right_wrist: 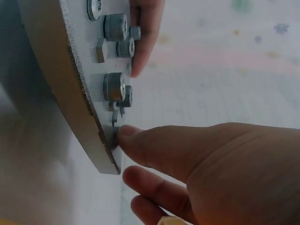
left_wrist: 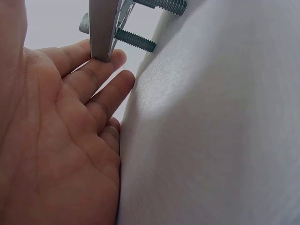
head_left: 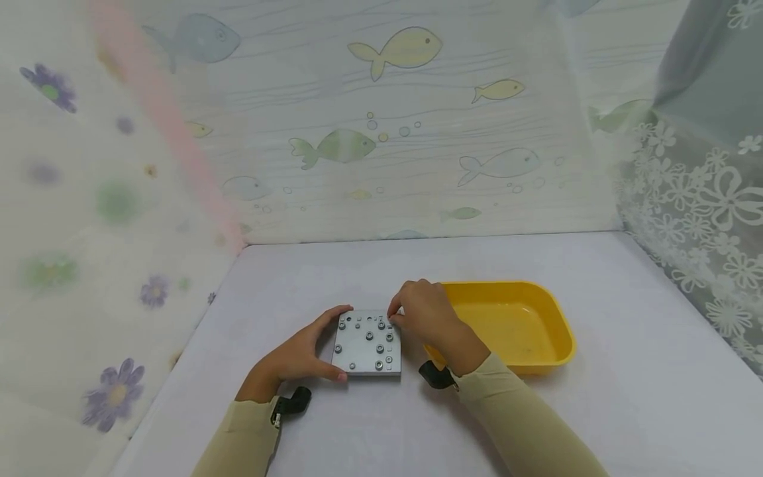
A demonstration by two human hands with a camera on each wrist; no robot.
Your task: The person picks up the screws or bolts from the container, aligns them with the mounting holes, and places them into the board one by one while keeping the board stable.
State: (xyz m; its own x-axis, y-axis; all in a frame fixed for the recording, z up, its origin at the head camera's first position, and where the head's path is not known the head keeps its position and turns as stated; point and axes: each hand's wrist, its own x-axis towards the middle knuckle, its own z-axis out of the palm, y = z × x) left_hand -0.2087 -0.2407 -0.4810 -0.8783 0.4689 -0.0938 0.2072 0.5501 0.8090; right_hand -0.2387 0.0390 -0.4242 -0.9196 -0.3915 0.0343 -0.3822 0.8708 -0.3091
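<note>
A square silver metal plate (head_left: 357,358) lies on the white table, set with several socket-head bolts (head_left: 369,336) and smaller hex heads. My left hand (head_left: 304,351) grips its left side, thumb at the near corner and fingers at the far one. Threaded bolt shanks (left_wrist: 136,40) stick out of the plate's underside in the left wrist view. At the far right corner, my right hand (head_left: 426,315) pinches a small bolt, mostly hidden by the fingertips. In the right wrist view the right thumb (right_wrist: 164,145) presses at that corner, beside other bolt heads (right_wrist: 114,86).
Just right of the plate stands a yellow plastic tray (head_left: 560,324), partly behind my right hand and wrist. Fabric printed with fish (head_left: 411,48) hangs behind the table, with flowered fabric (head_left: 116,394) on the left and lacy fabric (head_left: 730,199) on the right.
</note>
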